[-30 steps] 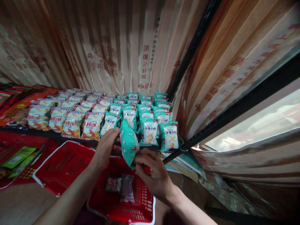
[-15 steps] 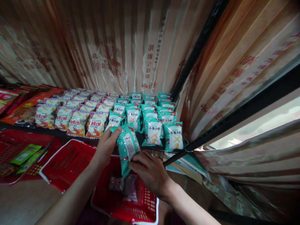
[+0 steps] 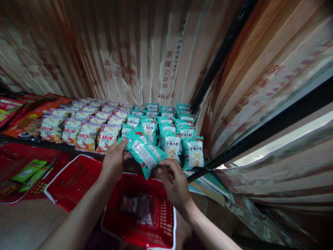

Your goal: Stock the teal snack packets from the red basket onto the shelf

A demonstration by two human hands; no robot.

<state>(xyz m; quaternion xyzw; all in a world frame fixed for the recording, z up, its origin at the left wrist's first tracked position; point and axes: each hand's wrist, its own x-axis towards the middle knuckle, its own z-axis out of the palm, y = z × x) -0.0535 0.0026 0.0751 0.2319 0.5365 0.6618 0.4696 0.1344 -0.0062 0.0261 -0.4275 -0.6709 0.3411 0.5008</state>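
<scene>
Teal snack packet point(image 3: 143, 152) pinched between left hand point(image 3: 113, 163) and right hand point(image 3: 173, 180), back side up, being checked; red basket point(image 3: 158, 222) waits at 6 o'clock for a gentle drop.

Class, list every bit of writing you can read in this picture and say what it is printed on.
"小鱼小虾": teal packets on the shelf.
Red-and-white packets: red print, too blurred to read.
Held packet, back label: too small.
Curtain: red characters, not legible.

Held snack packet point(image 3: 144, 153): teal, white label panel, red accents. Shelf packets point(image 3: 193, 152): teal, white panel, yellow cross. Neighbouring packets point(image 3: 86, 136): cream-orange, red-blue striped tops. Basket point(image 3: 158, 215): red, white rim. Curtain point(image 3: 145, 52): beige, pleated, possibly red-brown print.
</scene>
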